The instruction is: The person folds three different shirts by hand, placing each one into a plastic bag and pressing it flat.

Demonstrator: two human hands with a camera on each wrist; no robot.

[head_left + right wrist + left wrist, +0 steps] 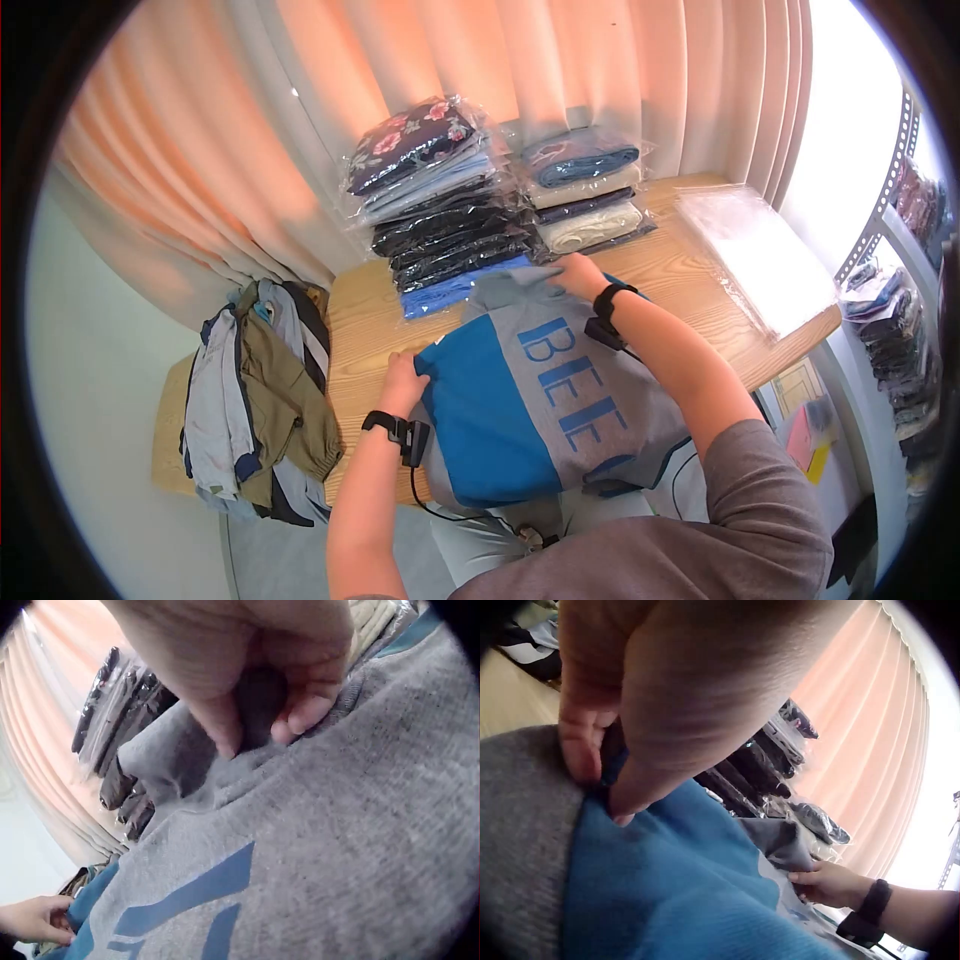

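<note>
A grey and blue garment (500, 400) with large blue letters lies over the table's front edge and hangs toward the person's lap. The left hand (404, 384) pinches its blue side near the left edge; in the left wrist view, thumb and fingers of this hand (667, 697) close on the cloth by the grey-blue seam. At the upper end, the right hand (580, 277) grips the grey cloth by the collar or hood. In the right wrist view the right hand (255, 675) has grey fabric (315, 817) bunched between thumb and fingers.
Two stacks of bagged clothes (450, 215) (590, 185) stand at the back of the wooden table (365, 330). Clear plastic bags (765, 260) lie at the right. Loose clothes (270, 400) are heaped at the left. Shelves with bagged items (895, 350) stand far right.
</note>
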